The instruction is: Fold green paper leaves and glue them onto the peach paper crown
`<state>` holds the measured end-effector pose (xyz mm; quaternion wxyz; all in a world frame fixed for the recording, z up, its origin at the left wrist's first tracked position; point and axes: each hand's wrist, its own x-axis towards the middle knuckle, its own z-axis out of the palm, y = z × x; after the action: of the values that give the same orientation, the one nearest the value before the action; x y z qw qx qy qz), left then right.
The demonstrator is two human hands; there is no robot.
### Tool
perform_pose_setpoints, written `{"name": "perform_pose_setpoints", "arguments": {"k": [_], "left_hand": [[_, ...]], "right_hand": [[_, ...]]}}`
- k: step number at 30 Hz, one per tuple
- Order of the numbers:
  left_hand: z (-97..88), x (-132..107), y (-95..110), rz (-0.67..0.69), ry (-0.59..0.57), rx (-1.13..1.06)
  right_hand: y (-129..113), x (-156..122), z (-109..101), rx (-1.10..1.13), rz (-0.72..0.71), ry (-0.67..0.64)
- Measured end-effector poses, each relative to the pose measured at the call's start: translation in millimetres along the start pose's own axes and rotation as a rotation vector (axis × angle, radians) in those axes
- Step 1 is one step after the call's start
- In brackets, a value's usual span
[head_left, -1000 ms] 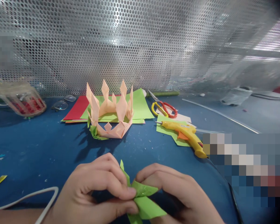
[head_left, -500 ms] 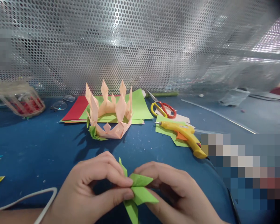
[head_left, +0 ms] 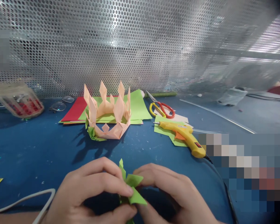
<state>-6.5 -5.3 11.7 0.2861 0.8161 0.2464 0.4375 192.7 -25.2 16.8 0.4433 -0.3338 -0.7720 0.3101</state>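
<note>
A small folded green paper piece [head_left: 137, 196] with pointed flaps is held low over the table at the bottom middle. My left hand [head_left: 91, 189] pinches it from the left, index finger above and thumb below. From the right, my right hand [head_left: 170, 189] has its fingers closed against the piece, their tips partly hidden behind the flaps. Beyond my hands stands a folded peach paper crown [head_left: 120, 109] with tall diamond points. Green paper leaves [head_left: 92, 133] sit at its lower left.
Behind the crown lie green [head_left: 142, 105] and red paper sheets [head_left: 72, 109]. Scissors [head_left: 164, 109] and a yellow glue gun [head_left: 184, 132] with a black cord are to the right. A jar [head_left: 18, 101] and glasses [head_left: 59, 106] stand left. A white cable [head_left: 37, 191] runs beside my left arm. Perforated sheeting rises behind.
The green piece has been turned and tilted between my fingers. My left thumb has moved down, away from the index fingertip. The view has shifted slightly.
</note>
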Motion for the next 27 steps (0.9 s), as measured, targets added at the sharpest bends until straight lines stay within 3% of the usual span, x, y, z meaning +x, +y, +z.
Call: {"name": "perform_pose_setpoints", "arguments": {"k": [6,11,19,27], "left_hand": [[-2.4,-5.5,-1.4,-0.037,-0.041,-0.065],[-0.7,-5.5,4.4,-0.073,-0.008,-0.040],[3.0,-0.8,6.0,-0.068,0.039,0.024],[6.5,-1.5,6.0,-0.046,0.052,0.050]], "right_hand": [[0.8,-2.9,-1.1,-0.018,-0.001,0.015],[2.9,-4.7,-2.7,-0.031,-0.003,-0.025],[0.1,-1.4,-1.1,0.021,-0.021,0.051],[-0.2,0.6,-1.7,-0.054,-0.012,0.041]]}}
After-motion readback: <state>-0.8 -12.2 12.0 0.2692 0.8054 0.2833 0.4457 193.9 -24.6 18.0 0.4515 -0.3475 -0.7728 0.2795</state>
